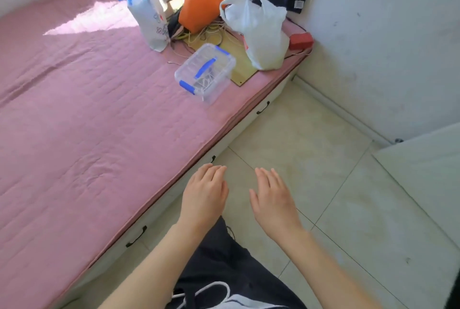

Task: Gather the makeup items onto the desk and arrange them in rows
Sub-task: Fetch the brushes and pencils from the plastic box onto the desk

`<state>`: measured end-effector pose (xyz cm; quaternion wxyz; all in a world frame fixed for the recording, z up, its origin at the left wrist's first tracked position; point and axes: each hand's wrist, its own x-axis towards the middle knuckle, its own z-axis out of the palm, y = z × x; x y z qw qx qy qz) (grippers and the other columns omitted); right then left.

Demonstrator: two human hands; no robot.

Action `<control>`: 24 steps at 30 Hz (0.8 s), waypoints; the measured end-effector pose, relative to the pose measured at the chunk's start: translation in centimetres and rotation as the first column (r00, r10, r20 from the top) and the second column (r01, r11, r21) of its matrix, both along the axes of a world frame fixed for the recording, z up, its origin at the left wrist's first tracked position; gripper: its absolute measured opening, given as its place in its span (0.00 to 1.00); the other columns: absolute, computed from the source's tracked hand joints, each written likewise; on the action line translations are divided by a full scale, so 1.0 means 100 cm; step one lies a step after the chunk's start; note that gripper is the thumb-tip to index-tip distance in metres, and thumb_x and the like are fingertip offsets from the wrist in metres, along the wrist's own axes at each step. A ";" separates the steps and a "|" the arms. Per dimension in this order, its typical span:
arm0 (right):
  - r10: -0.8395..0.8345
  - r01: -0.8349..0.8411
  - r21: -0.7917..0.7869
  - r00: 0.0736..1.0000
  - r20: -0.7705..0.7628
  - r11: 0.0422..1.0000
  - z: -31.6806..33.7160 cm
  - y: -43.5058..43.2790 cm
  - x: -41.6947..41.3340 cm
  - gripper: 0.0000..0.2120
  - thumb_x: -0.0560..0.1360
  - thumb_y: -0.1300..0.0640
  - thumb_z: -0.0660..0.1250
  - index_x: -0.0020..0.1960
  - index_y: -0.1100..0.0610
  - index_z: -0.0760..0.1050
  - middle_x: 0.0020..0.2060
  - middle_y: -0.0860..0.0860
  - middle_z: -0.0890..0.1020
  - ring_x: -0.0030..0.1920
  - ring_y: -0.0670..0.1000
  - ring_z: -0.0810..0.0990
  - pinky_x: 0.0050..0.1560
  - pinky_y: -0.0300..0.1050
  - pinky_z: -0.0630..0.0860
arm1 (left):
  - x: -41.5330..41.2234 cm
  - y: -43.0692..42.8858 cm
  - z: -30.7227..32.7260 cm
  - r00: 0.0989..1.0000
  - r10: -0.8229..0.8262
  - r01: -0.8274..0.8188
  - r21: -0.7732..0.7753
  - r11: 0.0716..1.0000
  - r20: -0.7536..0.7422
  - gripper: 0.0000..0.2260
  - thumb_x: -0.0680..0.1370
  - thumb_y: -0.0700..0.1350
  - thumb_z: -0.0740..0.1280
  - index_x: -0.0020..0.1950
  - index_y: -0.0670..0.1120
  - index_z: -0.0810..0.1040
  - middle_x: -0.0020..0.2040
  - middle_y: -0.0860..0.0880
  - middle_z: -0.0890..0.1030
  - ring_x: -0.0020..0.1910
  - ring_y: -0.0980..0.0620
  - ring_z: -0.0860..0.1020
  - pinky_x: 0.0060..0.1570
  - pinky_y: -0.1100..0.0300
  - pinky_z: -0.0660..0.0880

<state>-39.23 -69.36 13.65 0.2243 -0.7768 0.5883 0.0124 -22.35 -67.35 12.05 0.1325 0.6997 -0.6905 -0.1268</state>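
Surface: pink quilted bed cover [87,109], sunlit at the far end.
Room: pale tiled floor [311,147], white walls.
Your left hand [204,196]: fingers straight, holding nothing.
Your right hand [271,199]: likewise, above the floor.
Task item: clear plastic box with blue handle [205,72] on the bed edge near 1 white plastic bag [258,32]; contents cannot be told.

The bed cover [87,109] filling the 9 o'clock side is dusty pink, stitched in a quilted grid. Toward 12 o'clock, the clear box [206,72] has a blue handle and blue latches. Beyond it stands a bright orange bag [201,2], and at 11 o'clock a white paper bag [146,15] with blue handles and a small red-and-blue print (too blurred to read). At 1 o'clock are a plain white plastic bag [261,32], a red block [300,40] and a pale yellow board [239,65]. The floor tiles [311,147] at 3 o'clock are cream with dark grout lines. At 6 o'clock are black trousers [224,259] with a white drawstring [211,288].
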 end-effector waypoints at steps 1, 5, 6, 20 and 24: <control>-0.029 0.029 0.010 1.000 0.003 1.000 0.001 -0.006 -0.004 0.26 0.81 0.51 0.55 0.76 0.60 0.56 0.74 0.55 0.63 0.76 0.56 0.55 0.75 0.47 0.52 | -0.002 -0.011 -0.001 1.000 -0.023 0.023 -0.002 1.000 0.007 0.13 0.76 0.42 0.63 0.59 0.42 0.80 0.55 0.48 0.82 0.60 0.46 0.77 0.58 0.52 0.75; -0.124 0.124 0.045 0.992 0.005 0.991 0.002 -0.036 -0.014 0.27 0.82 0.50 0.53 0.77 0.59 0.53 0.75 0.53 0.60 0.76 0.55 0.52 0.76 0.46 0.51 | -0.011 -0.061 0.000 0.997 -0.080 0.080 -0.001 0.997 0.023 0.13 0.74 0.40 0.70 0.58 0.42 0.80 0.55 0.47 0.82 0.59 0.45 0.77 0.57 0.51 0.76; -0.140 0.140 0.048 0.990 0.000 0.989 0.002 -0.045 -0.017 0.27 0.82 0.50 0.53 0.76 0.59 0.53 0.75 0.54 0.60 0.76 0.55 0.52 0.76 0.46 0.51 | -0.013 -0.074 0.001 0.996 -0.087 0.087 0.000 0.996 0.020 0.13 0.74 0.39 0.70 0.58 0.41 0.80 0.55 0.47 0.82 0.59 0.45 0.77 0.56 0.51 0.77; -0.238 0.238 0.019 0.971 0.016 0.971 0.009 -0.235 -0.022 0.26 0.81 0.51 0.55 0.76 0.60 0.55 0.74 0.55 0.62 0.76 0.56 0.54 0.76 0.48 0.52 | -0.014 -0.284 0.000 0.973 -0.229 0.229 -0.049 0.972 0.017 0.12 0.74 0.39 0.69 0.57 0.42 0.79 0.52 0.49 0.82 0.56 0.46 0.77 0.50 0.53 0.76; -0.225 0.225 0.004 0.974 0.013 0.974 0.008 -0.284 -0.022 0.26 0.81 0.51 0.54 0.76 0.60 0.54 0.74 0.55 0.61 0.76 0.55 0.53 0.76 0.47 0.51 | -0.010 -0.328 0.002 0.980 -0.196 0.197 -0.055 0.979 0.012 0.11 0.74 0.39 0.70 0.56 0.42 0.80 0.51 0.47 0.83 0.56 0.44 0.78 0.50 0.51 0.77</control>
